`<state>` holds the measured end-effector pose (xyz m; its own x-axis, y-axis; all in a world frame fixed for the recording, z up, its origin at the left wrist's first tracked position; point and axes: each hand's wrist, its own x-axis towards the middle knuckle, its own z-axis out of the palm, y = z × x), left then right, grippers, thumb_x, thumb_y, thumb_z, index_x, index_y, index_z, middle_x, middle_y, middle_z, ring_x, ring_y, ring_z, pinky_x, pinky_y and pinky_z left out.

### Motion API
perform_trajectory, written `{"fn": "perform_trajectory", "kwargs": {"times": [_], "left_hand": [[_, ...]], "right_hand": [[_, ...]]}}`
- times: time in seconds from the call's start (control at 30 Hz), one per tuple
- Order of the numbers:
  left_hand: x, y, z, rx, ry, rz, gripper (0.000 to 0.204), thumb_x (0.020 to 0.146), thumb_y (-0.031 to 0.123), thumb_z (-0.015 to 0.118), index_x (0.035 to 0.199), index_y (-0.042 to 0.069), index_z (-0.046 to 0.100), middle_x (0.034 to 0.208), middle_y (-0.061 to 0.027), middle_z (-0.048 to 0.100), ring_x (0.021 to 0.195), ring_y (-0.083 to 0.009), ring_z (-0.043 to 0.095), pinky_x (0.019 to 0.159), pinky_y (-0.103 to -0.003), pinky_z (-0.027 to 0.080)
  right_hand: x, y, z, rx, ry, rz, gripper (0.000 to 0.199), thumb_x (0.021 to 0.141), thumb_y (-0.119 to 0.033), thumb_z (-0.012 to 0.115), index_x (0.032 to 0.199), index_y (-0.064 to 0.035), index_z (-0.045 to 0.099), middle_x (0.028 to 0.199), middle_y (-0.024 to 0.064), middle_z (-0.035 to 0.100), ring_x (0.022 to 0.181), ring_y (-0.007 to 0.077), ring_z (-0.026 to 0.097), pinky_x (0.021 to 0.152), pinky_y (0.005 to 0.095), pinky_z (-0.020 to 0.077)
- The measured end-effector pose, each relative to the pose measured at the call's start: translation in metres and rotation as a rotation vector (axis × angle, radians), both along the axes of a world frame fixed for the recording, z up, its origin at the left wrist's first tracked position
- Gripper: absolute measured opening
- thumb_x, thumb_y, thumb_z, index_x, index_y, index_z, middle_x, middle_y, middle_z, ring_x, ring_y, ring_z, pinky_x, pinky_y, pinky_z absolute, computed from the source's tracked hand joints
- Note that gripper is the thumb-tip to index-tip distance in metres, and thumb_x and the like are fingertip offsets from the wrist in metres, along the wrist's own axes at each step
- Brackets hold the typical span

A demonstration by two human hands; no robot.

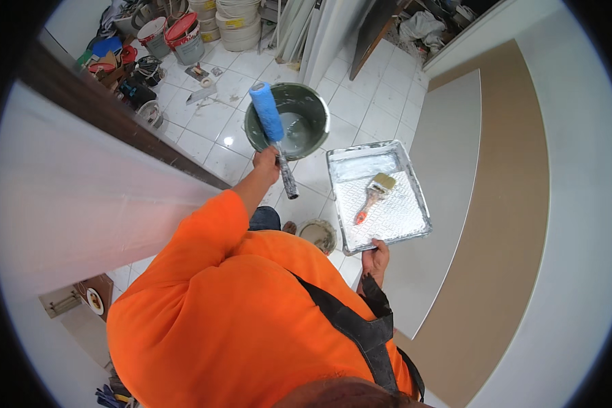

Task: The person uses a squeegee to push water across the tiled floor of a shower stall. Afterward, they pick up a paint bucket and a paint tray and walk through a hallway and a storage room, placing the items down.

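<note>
My left hand [266,163] is closed round the spattered handle of a paint roller [267,112], whose blue sleeve points away from me. Behind the sleeve, as seen from above, is a dark green bucket [313,112] with whitish residue inside; whether the roller touches it I cannot tell. With my right hand [376,258] I grip the near edge of a paint tray [402,212], thumb on top and the other fingers mostly hidden beneath. White paint coats the tray, wettest at its far end. A paintbrush [372,197] with pale bristles and an orange-tipped handle lies on the ribbed slope.
A small mud-coloured pail [318,234] stands close before me. Several paint buckets [238,30] and trowels [198,73] are on the white tiled floor [214,112] at the far left. Grey and brown boards [517,170] lean along the right wall. A dark door frame [126,115] runs along my left.
</note>
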<state>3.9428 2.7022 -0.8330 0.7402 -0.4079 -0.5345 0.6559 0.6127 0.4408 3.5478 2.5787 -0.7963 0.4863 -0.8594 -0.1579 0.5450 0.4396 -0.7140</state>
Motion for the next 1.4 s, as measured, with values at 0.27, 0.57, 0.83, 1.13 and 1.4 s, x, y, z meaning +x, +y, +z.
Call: {"fn": "perform_trajectory", "kwargs": {"times": [0.27, 0.57, 0.83, 1.13, 1.4], "left_hand": [[0.026, 0.009, -0.039, -0.07, 0.086, 0.33, 0.03, 0.07, -0.004, 0.052, 0.097, 0.008, 0.048, 0.084, -0.0098, 0.052, 0.073, -0.0282, 0.056, 0.062, -0.045, 0.051], [-0.003, 0.072, -0.059, -0.088, 0.136, 0.426, 0.041, 0.074, -0.005, 0.051, 0.111, 0.014, 0.048, 0.094, -0.0071, 0.054, 0.081, -0.0261, 0.057, 0.069, -0.044, 0.052], [-0.002, 0.165, -0.089, -0.098, 0.108, 0.49, 0.039, 0.076, 0.002, 0.052, 0.113, 0.012, 0.044, 0.099, -0.0107, 0.051, 0.085, -0.028, 0.056, 0.077, -0.049, 0.054], [-0.022, 0.255, 0.002, -0.097, 0.043, 0.692, 0.015, 0.081, 0.008, 0.055, 0.091, -0.002, 0.051, 0.089, -0.014, 0.058, 0.079, -0.0278, 0.061, 0.079, -0.043, 0.056], [-0.098, 0.276, 0.019, 0.031, 0.112, 0.755, 0.011, 0.082, 0.01, 0.054, 0.085, 0.0, 0.052, 0.085, -0.0132, 0.058, 0.076, -0.0261, 0.062, 0.079, -0.043, 0.057]], "right_hand": [[0.007, -0.027, 0.036, -0.006, 0.156, 0.18, 0.063, 0.064, 0.011, 0.046, 0.126, 0.0045, 0.046, 0.124, 0.0144, 0.054, 0.117, 0.0321, 0.05, 0.104, 0.0447, 0.0366], [0.036, -0.058, 0.05, -0.024, 0.388, 0.426, 0.056, 0.066, 0.012, 0.046, 0.121, 0.0035, 0.048, 0.116, 0.0128, 0.057, 0.107, 0.0304, 0.054, 0.098, 0.0441, 0.0411], [0.117, -0.04, 0.008, 0.067, 0.395, 0.754, 0.053, 0.069, 0.012, 0.047, 0.121, 0.0026, 0.046, 0.112, 0.0131, 0.057, 0.105, 0.03, 0.054, 0.097, 0.0436, 0.0408], [0.245, -0.006, 0.001, 0.157, 0.346, 1.073, 0.053, 0.071, 0.011, 0.05, 0.124, 0.0055, 0.044, 0.116, 0.0165, 0.056, 0.108, 0.0321, 0.054, 0.1, 0.0445, 0.0403], [0.255, 0.007, -0.01, 0.195, 0.38, 1.187, 0.048, 0.073, 0.008, 0.05, 0.121, 0.0039, 0.048, 0.117, 0.0136, 0.057, 0.109, 0.0288, 0.055, 0.098, 0.043, 0.0415]]}}
